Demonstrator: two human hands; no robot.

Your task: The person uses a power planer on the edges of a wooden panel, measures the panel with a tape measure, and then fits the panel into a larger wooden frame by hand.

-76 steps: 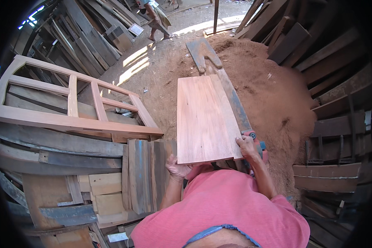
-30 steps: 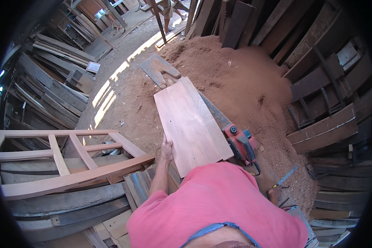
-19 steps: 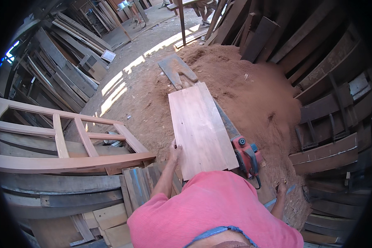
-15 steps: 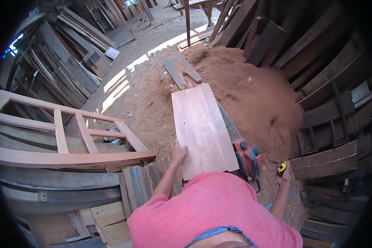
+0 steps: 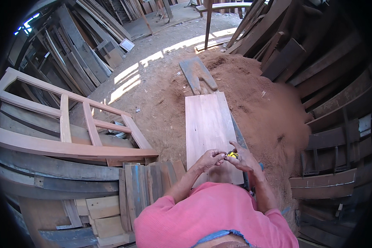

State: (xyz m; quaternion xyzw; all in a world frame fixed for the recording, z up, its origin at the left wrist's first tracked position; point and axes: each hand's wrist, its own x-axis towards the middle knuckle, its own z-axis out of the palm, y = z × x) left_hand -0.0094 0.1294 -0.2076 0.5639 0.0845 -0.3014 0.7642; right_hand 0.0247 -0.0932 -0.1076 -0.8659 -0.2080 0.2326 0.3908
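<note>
A yellow and black tape measure (image 5: pixel 232 155) sits in my right hand (image 5: pixel 244 160), gripped low in the palm with the index finger stretched upward. My left hand (image 5: pixel 211 159) is closed in a pinch just left of it, fingertips almost meeting the right hand's. Whatever the left fingers pinch is too small to make out. Both hands hover over the near half of a pale pinkish wooden board (image 5: pixel 206 120), which lies lengthwise in front of me. My right arm covers most of the red power planer beside the board; a bit of its blue part (image 5: pixel 261 166) shows.
A wooden frame with crossbars (image 5: pixel 87 124) rests on stacked planks (image 5: pixel 62 171) to my left. Reddish sawdust (image 5: pixel 264 107) is heaped at the right. Beyond the board lies a notched grey plank (image 5: pixel 197 74). Dark boards (image 5: pixel 318 66) lean along the right side.
My left hand has left the board's left edge and come over its middle. The right hand has brought the tape measure in from the right to meet it. The view has shifted slightly.
</note>
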